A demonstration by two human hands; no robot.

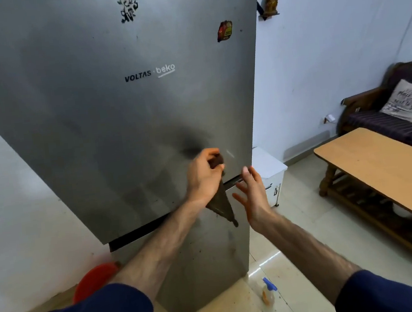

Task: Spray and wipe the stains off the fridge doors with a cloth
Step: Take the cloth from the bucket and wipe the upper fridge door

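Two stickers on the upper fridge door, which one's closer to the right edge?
The red sticker. It sits close to the door's right edge, lower down, while the black, torn sticker is near the middle of the door, up top.

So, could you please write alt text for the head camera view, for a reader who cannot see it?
A person's left hand grips a dark brown cloth against the grey fridge's upper door, near its lower right corner, while the right hand hovers open beside it. A spray bottle stands on the tiled floor below.

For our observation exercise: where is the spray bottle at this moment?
In the head view, the spray bottle stands on the floor at lower right, beside the fridge's bottom corner.
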